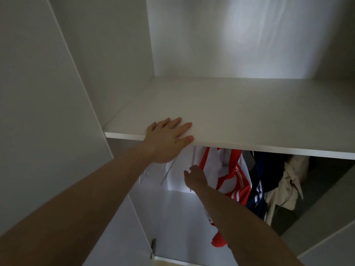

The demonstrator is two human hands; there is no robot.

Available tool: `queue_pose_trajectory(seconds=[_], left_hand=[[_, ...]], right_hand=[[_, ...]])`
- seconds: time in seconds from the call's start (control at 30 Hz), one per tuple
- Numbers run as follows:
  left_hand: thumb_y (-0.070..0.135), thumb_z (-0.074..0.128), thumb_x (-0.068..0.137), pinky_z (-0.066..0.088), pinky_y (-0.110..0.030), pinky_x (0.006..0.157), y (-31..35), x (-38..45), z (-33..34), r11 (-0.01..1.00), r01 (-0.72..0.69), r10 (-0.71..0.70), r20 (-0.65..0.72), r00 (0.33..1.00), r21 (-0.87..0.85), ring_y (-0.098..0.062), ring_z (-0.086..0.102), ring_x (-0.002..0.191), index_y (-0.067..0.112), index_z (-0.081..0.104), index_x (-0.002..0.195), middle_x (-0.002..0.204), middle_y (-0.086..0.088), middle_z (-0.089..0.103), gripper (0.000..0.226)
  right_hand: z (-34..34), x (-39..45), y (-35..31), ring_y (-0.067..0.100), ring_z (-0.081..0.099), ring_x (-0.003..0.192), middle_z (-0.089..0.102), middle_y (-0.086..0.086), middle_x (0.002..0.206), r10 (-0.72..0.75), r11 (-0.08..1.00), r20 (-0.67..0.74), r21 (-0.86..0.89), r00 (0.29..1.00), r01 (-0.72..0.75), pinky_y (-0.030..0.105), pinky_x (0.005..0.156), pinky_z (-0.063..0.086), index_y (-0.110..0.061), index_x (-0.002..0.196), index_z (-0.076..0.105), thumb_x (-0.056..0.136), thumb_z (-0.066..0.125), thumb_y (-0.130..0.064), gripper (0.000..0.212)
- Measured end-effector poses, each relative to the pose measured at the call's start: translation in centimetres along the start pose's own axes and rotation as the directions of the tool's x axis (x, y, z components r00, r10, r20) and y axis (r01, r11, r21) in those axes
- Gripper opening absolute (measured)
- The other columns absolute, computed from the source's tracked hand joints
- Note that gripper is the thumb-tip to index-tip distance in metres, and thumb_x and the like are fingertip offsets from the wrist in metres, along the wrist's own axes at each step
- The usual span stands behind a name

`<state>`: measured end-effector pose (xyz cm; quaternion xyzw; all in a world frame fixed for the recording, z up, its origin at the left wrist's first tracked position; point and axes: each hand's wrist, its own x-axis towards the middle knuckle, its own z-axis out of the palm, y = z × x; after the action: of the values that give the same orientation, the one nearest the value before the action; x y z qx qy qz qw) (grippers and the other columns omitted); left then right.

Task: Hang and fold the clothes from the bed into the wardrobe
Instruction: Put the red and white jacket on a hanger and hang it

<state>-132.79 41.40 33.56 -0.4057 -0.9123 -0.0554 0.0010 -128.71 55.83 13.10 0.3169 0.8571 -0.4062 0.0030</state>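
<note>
I look into a white wardrobe. My left hand (167, 138) lies flat with straight fingers on the front edge of the upper shelf (240, 112). Below the shelf, my right hand (194, 177) reaches in and pinches a thin clear hanger (193, 160) beside a red and white striped shirt (228, 179) that hangs there. Right of it hang a dark navy garment (257, 189) with white stripes and a beige garment (286, 185). The rail is hidden behind the shelf.
Other clear hangers (167, 171) hang free at the left of the lower compartment. The wardrobe's left side panel (48, 112) stands close by. A door hinge (153, 244) shows at the bottom. The top of the shelf holds nothing in view.
</note>
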Motion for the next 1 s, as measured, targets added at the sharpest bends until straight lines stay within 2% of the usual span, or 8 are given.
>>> queue_pose_trajectory(seconds=[0.17, 0.3, 0.43, 0.53, 0.67, 0.87, 0.93, 1.0], left_hand=[[0.072, 0.017, 0.100, -0.002, -0.048, 0.125, 0.1, -0.2, -0.2, 1.000, -0.001, 0.002, 0.006, 1.000, -0.024, -0.017, 0.001, 0.158, 0.055, 0.006, 0.158, 0.172, 0.015, 0.003, 0.062], [0.072, 0.016, 0.100, -0.001, -0.049, 0.125, 0.0, -0.2, -0.3, 1.000, -0.003, 0.003, 0.017, 1.000, -0.013, -0.018, 0.001, 0.158, 0.054, 0.006, 0.159, 0.172, 0.014, 0.002, 0.062], [0.073, 0.013, 0.099, 0.000, -0.048, 0.125, -0.4, 0.0, -0.2, 1.000, -0.007, 0.007, 0.023, 1.000, 0.008, -0.019, 0.001, 0.158, 0.053, 0.005, 0.159, 0.172, 0.014, 0.002, 0.063], [0.075, 0.011, 0.097, 0.001, -0.049, 0.125, -0.5, 0.2, -0.1, 1.000, -0.010, 0.010, 0.022, 1.000, 0.018, -0.020, 0.003, 0.159, 0.053, 0.004, 0.159, 0.172, 0.014, 0.003, 0.066], [0.077, 0.010, 0.093, 0.004, -0.049, 0.125, -0.3, 0.2, -0.1, 1.000, 0.004, -0.004, 0.009, 1.000, 0.014, -0.021, 0.006, 0.158, 0.053, 0.008, 0.159, 0.172, 0.013, 0.006, 0.071], [0.080, 0.011, 0.088, 0.012, -0.043, 0.121, 0.1, -0.8, 0.4, 0.999, 0.020, -0.026, -0.149, 0.988, -0.044, -0.019, 0.020, 0.155, 0.054, 0.026, 0.156, 0.169, 0.015, 0.022, 0.074], [0.078, 0.016, 0.091, 0.015, -0.044, 0.121, 0.1, -1.0, 0.5, 0.998, -0.007, -0.006, -0.201, 0.980, -0.065, -0.020, 0.025, 0.153, 0.050, 0.032, 0.155, 0.167, 0.013, 0.027, 0.071], [0.071, 0.027, 0.100, 0.018, -0.045, 0.120, 0.1, -1.5, 0.9, 0.993, -0.052, 0.020, -0.291, 0.957, -0.103, -0.023, 0.031, 0.151, 0.044, 0.041, 0.153, 0.165, 0.010, 0.035, 0.061]], right_hand=[[0.4, 0.8, 0.8, 0.022, 0.064, 0.098, 0.067, 0.007, 0.117, 0.010, 0.991, -0.083, 0.137, 0.996, 0.002, 0.033, 0.081, 0.055, -0.012, 0.115, 0.064, 0.099, 0.045, -0.002, 0.026], [0.7, 0.0, 1.1, 0.014, 0.061, 0.076, 0.067, 0.002, 0.095, -0.120, 0.949, -0.296, 0.245, 0.948, 0.196, 0.018, 0.062, 0.043, -0.011, 0.104, 0.063, 0.106, 0.040, -0.004, 0.024], [-0.3, -1.4, 1.3, 0.007, 0.044, 0.047, 0.056, 0.000, 0.066, -0.191, 0.917, -0.330, 0.276, 0.925, 0.288, 0.017, 0.043, 0.033, -0.015, 0.099, 0.061, 0.107, 0.038, -0.008, 0.025], [-0.9, -3.4, 1.6, 0.011, 0.046, 0.046, 0.055, 0.002, 0.062, -0.181, 0.910, -0.301, 0.310, 0.936, 0.276, 0.029, 0.044, 0.040, -0.020, 0.095, 0.060, 0.109, 0.037, -0.013, 0.028], [-0.8, -8.2, 3.4, 0.016, 0.048, 0.050, 0.055, 0.000, 0.062, -0.177, 0.904, -0.219, 0.349, 0.960, 0.246, 0.034, 0.049, 0.042, -0.023, 0.092, 0.062, 0.107, 0.041, -0.011, 0.029], [-2.4, -18.3, 5.9, 0.005, 0.058, 0.060, 0.063, -0.002, 0.070, -0.139, 0.916, -0.103, 0.365, 0.985, 0.167, 0.023, 0.058, 0.049, -0.027, 0.092, 0.068, 0.107, 0.051, -0.020, 0.024], [-3.6, -22.5, 6.3, 0.002, 0.060, 0.057, 0.066, 0.005, 0.073, -0.130, 0.922, -0.093, 0.354, 0.987, 0.155, 0.013, 0.055, 0.048, -0.027, 0.094, 0.070, 0.106, 0.055, -0.027, 0.020], [-4.8, -26.7, 6.9, 0.005, 0.062, 0.057, 0.069, 0.014, 0.082, -0.096, 0.918, -0.097, 0.376, 0.991, 0.125, 0.016, 0.055, 0.050, -0.024, 0.093, 0.072, 0.105, 0.058, -0.029, 0.019]])
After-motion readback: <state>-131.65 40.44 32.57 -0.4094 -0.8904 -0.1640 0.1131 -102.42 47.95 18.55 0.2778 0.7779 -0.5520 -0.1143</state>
